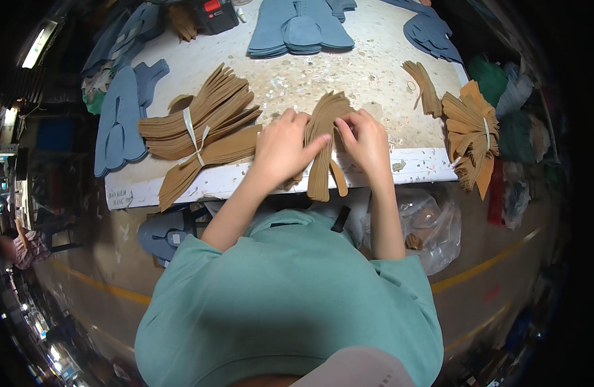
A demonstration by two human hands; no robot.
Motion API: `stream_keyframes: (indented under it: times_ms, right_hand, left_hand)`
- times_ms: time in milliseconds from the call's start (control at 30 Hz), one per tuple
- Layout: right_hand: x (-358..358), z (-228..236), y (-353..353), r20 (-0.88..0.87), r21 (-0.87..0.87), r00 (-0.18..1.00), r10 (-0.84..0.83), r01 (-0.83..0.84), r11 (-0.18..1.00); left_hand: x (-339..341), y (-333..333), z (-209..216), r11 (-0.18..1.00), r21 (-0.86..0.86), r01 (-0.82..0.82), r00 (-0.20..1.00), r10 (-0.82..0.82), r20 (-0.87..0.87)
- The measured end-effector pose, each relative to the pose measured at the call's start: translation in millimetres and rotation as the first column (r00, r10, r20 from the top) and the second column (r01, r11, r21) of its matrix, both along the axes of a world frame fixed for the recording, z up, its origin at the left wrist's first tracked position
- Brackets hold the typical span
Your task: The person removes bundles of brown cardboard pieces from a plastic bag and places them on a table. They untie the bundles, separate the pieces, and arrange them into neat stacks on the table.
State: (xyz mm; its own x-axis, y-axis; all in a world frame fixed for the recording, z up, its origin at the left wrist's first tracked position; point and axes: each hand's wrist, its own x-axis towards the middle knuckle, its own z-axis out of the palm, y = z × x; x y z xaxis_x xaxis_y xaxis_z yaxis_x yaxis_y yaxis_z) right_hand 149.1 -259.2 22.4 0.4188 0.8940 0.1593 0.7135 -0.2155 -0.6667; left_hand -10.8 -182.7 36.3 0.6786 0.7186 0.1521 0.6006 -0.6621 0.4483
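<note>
A fanned stack of long brown leather-like strips (322, 132) lies near the table's front edge, its lower end jutting toward me. My left hand (282, 149) grips the stack's left side, thumb across the top and fingers along its far left edge. At the right side, my right hand (366, 143) has thumb and index finger bent together against the strips' edge. One loose strip (338, 178) sticks out below, apart from the others. Left of my hands rests a large bundle of similar brown pieces (200, 122), tied with a white band (194, 137).
Blue-grey cut pieces are stacked at the far middle (301, 32), left (119, 126) and far right (432, 37). Brown bundles (474, 132) (424, 89) sit at the right. A black-and-red box (216, 14) stands far left. Beneath the table edge (426, 161) hangs a clear plastic bag (432, 226).
</note>
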Motion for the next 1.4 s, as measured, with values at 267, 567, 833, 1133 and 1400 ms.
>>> stream_keyframes:
  times_ms: [267,567,833,1133,1400]
  right_hand:
    - [-26.7,-8.7,24.7,-0.110,0.147,0.983,0.149,-0.132,0.980]
    - [-28.9,-8.5,23.1,-0.139,0.113,0.979,0.148,-0.133,0.985]
    - [-26.8,-8.2,20.6,-0.168,0.072,0.975,0.145,-0.134,0.988]
    - [-31.0,-6.0,22.3,-0.176,0.048,0.979,0.106,-0.099,0.994]
    - [-33.2,-7.2,22.8,-0.165,0.047,0.980,0.111,-0.105,0.993]
  left_hand:
    - [-24.1,41.3,-10.6,0.982,-0.146,-0.121,0.991,0.128,0.042]
    - [-19.8,42.7,-8.4,0.946,-0.256,-0.198,0.979,0.203,-0.007]
    - [-26.1,47.6,-11.4,0.941,-0.313,-0.126,0.985,0.155,0.070]
    - [-29.0,49.3,-19.4,0.943,-0.320,-0.087,0.981,0.137,0.138]
    - [-28.2,46.2,-16.6,0.941,-0.326,-0.091,0.980,0.143,0.140]
